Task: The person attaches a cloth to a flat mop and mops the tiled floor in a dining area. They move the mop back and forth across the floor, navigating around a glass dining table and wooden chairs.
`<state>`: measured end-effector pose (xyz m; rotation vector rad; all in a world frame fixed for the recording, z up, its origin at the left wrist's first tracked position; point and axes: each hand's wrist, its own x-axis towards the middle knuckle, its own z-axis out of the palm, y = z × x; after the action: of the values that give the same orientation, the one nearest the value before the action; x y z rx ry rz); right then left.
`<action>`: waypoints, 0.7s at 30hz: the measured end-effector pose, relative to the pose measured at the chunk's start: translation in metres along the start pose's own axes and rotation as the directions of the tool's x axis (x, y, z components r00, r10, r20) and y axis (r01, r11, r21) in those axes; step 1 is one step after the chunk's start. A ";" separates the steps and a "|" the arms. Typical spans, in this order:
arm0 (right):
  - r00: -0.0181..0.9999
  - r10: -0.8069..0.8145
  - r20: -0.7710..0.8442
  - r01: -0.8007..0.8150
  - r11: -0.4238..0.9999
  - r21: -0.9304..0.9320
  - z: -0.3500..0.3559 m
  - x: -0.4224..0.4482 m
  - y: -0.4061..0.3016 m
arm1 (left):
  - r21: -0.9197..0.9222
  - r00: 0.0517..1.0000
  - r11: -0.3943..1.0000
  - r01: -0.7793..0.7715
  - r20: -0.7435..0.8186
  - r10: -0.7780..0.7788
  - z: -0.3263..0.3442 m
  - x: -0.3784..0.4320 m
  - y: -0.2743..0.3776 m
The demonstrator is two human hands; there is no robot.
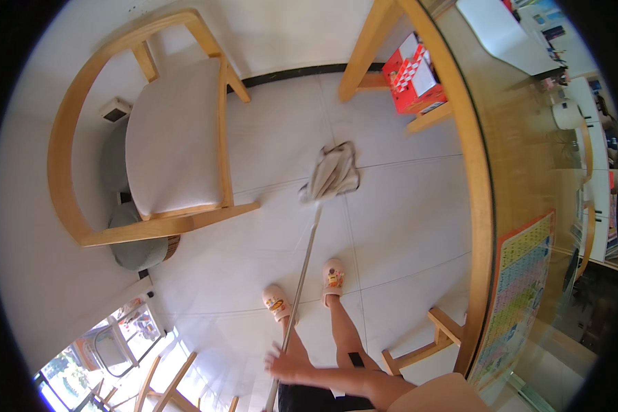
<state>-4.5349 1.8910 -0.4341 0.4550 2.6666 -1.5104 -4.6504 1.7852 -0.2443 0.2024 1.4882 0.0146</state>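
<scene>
A mop with a grey-beige cloth head (335,172) lies on the tiled floor, its thin metal pole (303,278) running down between my feet towards the bottom edge. My right hand (288,363) reaches in from the lower right and crosses over the pole, its fingers spread and slightly blurred. Whether the palm touches the pole cannot be told. The pole's lower end leaves the picture at the bottom. My left hand is out of view. Both feet wear light clogs (333,275) with colourful charms, one on each side of the pole.
A wooden armchair with a pale seat (177,139) stands at the left, grey-green rounded objects (136,237) behind it. A wooden-framed glass table (476,170) runs along the right, with a red box (414,77) beneath. Wooden legs (422,355) stand near my right leg.
</scene>
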 end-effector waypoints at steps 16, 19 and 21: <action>0.907 0.293 -0.302 -0.412 0.762 -0.500 -0.274 0.022 0.228 | -0.895 0.807 0.172 0.411 0.445 0.388 0.060 0.211 0.270; 0.890 0.283 -0.358 -0.418 0.822 -0.387 -0.294 0.001 0.226 | -0.849 0.736 0.131 0.513 0.513 0.442 0.074 0.186 0.291; 0.777 0.257 -0.575 -0.391 0.913 -0.119 -0.271 -0.009 0.210 | -0.790 0.627 0.113 0.603 0.556 0.546 0.072 0.165 0.269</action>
<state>-4.4396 2.2191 -0.4656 1.4459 2.8786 -1.0578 -4.5343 2.0627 -0.3640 -0.9521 0.2015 0.8524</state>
